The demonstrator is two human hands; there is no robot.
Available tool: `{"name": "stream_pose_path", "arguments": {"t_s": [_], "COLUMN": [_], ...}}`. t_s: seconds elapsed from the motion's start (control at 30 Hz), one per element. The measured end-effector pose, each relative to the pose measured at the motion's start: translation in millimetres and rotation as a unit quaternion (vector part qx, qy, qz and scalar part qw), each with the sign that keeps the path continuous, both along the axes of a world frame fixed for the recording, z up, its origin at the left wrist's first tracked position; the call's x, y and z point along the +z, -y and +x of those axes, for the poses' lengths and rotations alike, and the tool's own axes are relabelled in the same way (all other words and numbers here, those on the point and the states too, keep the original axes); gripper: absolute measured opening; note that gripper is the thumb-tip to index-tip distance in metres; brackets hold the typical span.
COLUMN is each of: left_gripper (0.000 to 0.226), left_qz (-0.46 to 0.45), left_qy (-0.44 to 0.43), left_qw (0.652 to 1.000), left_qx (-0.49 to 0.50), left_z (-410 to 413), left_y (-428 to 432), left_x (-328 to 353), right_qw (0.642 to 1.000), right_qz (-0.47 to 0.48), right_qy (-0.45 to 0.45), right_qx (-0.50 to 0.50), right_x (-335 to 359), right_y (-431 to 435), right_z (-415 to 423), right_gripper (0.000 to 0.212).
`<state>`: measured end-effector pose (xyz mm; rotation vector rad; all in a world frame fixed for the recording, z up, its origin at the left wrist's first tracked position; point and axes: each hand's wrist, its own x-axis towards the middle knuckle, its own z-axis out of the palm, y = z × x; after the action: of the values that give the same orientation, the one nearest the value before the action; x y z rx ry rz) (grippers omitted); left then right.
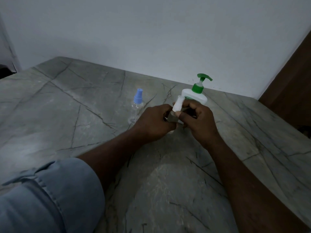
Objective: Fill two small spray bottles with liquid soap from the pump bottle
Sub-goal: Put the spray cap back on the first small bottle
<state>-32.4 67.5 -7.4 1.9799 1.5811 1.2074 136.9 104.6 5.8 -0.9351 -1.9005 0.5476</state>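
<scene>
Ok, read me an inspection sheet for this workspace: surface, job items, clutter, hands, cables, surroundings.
Surface: grey veined stone top.
Job's things: pump bottle, white with a green pump, upright at the back; blue-capped spray bottle, clear, upright, cap on, to the left of the hands; white-capped spray bottle, held in both hands in front of the pump bottle, its body mostly hidden.
Clutter: nothing seen.
Grippers: left hand grips the lower part of the held bottle; right hand has its fingers curled round the white top.
Cables: nothing seen.
Surroundings: pale wall behind; brown panel at right; rolled denim sleeve on the left arm.
</scene>
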Motion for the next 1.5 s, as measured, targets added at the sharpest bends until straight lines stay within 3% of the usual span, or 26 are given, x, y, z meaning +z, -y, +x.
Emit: {"name": "stream_pose_path", "arguments": {"t_s": [0.13,0.43,0.6,0.7,0.83,0.97,1.2,1.37,1.5], "left_gripper": [0.028,0.028,0.029,0.03,0.029,0.031,0.028,0.028,0.029], "left_qz": [-0.004,-0.006,-0.004,-0.003,-0.001,0.002,0.009,0.012,0.009], "left_qy": [-0.004,-0.005,0.0,-0.001,-0.005,-0.011,-0.01,-0.012,-0.013], "left_qw": [1.0,1.0,1.0,1.0,1.0,1.0,1.0,1.0,1.0], "left_qx": [0.0,-0.002,-0.002,-0.004,-0.005,-0.005,-0.003,-0.001,0.001], "left_z": [-0.2,-0.5,-1.3,-1.1,-1.0,-1.4,-1.4,-1.4,-0.9], "left_y": [-0.7,-0.7,-1.1,-1.0,-1.4,-0.8,-1.2,-1.9,-3.3], "left_x": [0.8,0.5,0.3,0.2,-0.3,0.4,0.4,-0.7,-1.9], "right_qw": [1.0,1.0,1.0,1.0,1.0,1.0,1.0,0.999,0.999], "right_qz": [0.002,0.003,0.012,0.011,0.001,-0.011,-0.018,-0.028,-0.045], "right_qy": [0.01,-0.002,0.002,0.002,0.0,-0.01,0.0,-0.002,-0.021], "right_qx": [-0.015,-0.006,-0.014,-0.026,-0.023,0.008,-0.023,-0.025,0.007], "right_x": [-1.1,-1.6,-3.2,-2.9,-3.0,-1.1,-5.2,-5.7,-4.0], "right_y": [-3.2,-0.8,-4.1,-5.8,-3.6,-0.3,-4.8,-4.6,-2.1], "right_z": [-0.4,-1.5,-2.2,-3.4,-3.9,-4.1,-6.1,-6.5,-4.9], "right_gripper": [0.021,0.044,0.02,0.018,0.022,0.049,0.021,0.025,0.054]}}
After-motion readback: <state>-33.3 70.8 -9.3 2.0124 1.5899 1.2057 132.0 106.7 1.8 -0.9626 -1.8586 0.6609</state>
